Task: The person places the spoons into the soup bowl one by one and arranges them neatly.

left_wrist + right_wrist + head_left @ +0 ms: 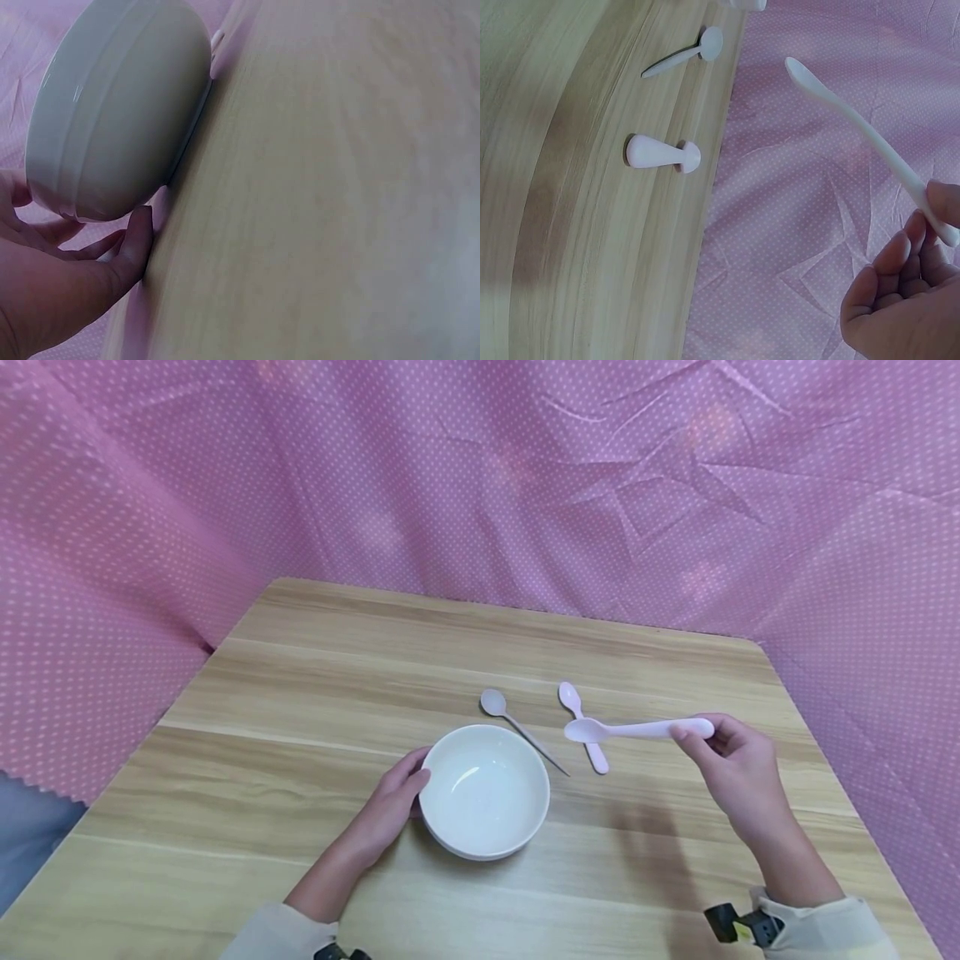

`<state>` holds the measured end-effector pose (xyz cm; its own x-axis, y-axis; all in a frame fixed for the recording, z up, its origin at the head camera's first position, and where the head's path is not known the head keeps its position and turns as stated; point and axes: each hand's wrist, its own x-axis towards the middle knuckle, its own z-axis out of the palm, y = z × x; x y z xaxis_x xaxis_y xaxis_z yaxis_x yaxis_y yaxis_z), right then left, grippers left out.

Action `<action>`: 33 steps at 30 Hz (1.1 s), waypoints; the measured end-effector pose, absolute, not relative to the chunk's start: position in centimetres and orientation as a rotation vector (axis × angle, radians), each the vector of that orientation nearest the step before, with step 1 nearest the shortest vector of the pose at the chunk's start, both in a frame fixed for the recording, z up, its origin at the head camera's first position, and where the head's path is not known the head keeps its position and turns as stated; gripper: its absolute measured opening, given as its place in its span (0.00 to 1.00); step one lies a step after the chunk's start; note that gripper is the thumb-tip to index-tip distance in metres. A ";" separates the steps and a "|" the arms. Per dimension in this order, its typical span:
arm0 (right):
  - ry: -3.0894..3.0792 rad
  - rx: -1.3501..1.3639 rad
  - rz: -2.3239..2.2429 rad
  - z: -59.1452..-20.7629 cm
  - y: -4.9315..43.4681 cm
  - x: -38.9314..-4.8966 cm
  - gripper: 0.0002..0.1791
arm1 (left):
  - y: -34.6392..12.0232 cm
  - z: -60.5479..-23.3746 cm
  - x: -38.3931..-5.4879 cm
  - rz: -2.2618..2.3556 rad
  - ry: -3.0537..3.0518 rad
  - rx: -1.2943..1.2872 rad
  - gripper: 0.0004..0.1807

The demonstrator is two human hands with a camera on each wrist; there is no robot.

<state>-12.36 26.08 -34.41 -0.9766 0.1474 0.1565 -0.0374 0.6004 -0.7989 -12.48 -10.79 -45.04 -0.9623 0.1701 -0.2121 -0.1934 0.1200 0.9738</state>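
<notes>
A white bowl (483,793) stands on the wooden table, its inside facing up. At its left side, my left hand (390,802) holds it, thumb at the rim and fingers against the outer wall. The left wrist view shows the bowl's outside (127,112) with fingers (137,240) low against it. My right hand (738,768) pinches a pale pink spoon (637,729) by its handle end, above the table with its bowl end pointing left. Below it lies another pink spoon (596,756), partly covered in the head view. A greyish spoon (493,702) with a thin handle lies behind the white bowl.
The light wooden table (262,735) extends around these things. Pink dotted cloth (450,485) hangs behind it and at both sides. A dark device (750,927) sits at the right wrist. Blue-grey fabric (33,835) shows at the far left.
</notes>
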 end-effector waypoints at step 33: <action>-2.616 -0.039 1.439 -34.9 24.3 -12.9 0.15 | -10.8 -44.9 -12.5 1.947 2.121 0.011 0.22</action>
<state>-12.90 24.32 -34.88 -0.9876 0.0972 0.1232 -0.0520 0.5379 -0.8414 -12.47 -10.80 -44.89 -0.9657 0.1808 -0.1864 -0.1702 0.1014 0.9802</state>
